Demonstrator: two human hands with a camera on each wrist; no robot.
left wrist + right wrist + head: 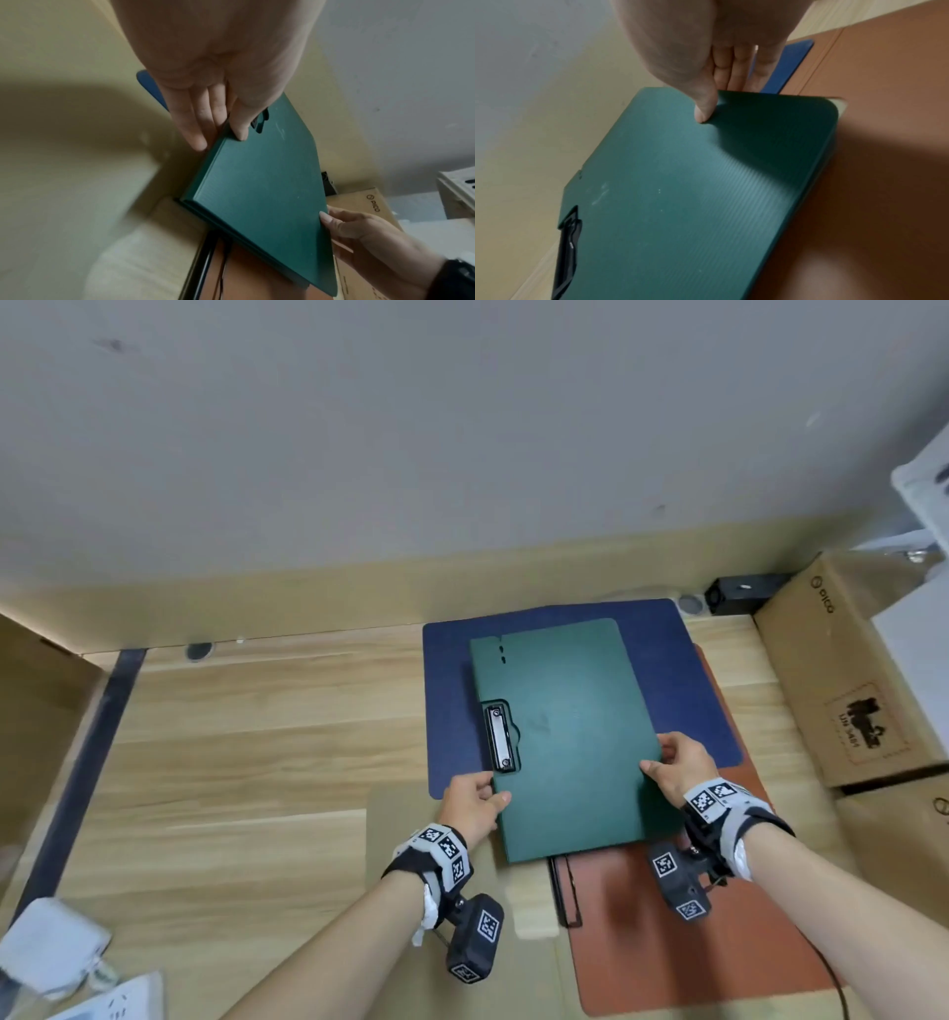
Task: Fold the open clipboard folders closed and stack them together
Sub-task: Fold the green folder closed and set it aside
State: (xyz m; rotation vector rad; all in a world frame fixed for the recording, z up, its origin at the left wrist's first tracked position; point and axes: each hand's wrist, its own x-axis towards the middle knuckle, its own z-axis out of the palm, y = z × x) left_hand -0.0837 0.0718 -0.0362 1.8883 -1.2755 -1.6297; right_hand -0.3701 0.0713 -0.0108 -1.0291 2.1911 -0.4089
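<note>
A closed dark green clipboard folder with a black metal clip on its left edge is held just above a blue folder. My left hand pinches its left edge below the clip, thumb on top, fingers beneath. My right hand pinches the right edge, thumb on the cover, fingers under it. An orange-brown folder lies flat under the green folder's near end, partly hidden.
Cardboard boxes stand along the right side of the wooden table. A wall closes off the far edge. A black device sits at the back right. White items lie at the near left corner.
</note>
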